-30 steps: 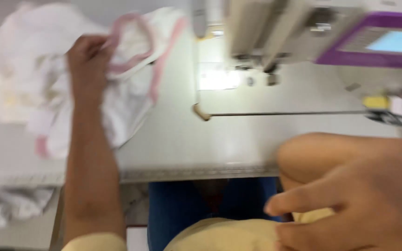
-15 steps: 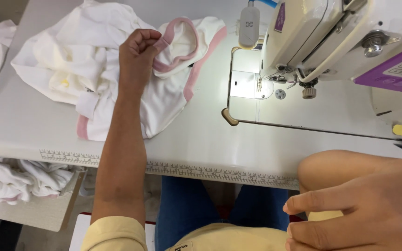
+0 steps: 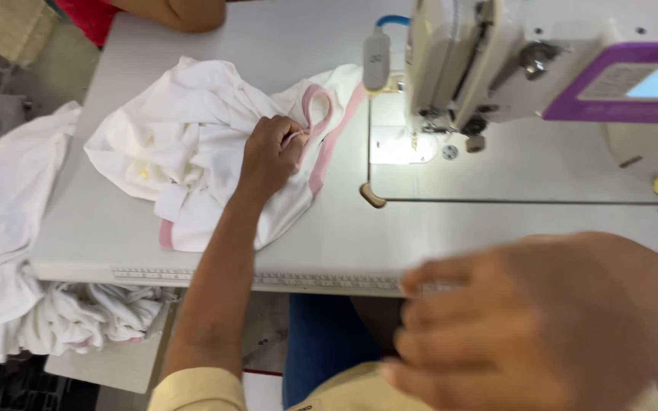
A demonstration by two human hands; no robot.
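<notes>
Table: pale grey sewing table (image 3: 451, 228), smooth and flat, with a ruler strip along the near edge.
Machine: white sewing machine (image 3: 496, 61) at the top right, with a purple panel and a small bright light shining down on the table under it.
Cloth: white garment (image 3: 184, 144) with pink trim, lying crumpled on the table, left of the machine.
Pink loop: a loop of the pink trim (image 3: 317, 106) sticks up just past the fingertips, on the side near the machine.
Left hand: left hand (image 3: 272, 152) rests on top of the garment, its fingers (image 3: 291, 141) curled together and pinching the pink trim. The cloth lies under the palm and spreads out on all sides of it.
Right hand: right hand (image 3: 542, 320) is close to the camera, low on the right, very blurry. Its fingers point left and lie side by side; I cannot tell if it holds anything.
Other cloth: more white fabric (image 3: 1, 221) hangs off the left end of the table, and a white heap (image 3: 93, 312) sits below the table edge.
Other person: an arm (image 3: 184, 11) in a red sleeve shows at the top.
</notes>
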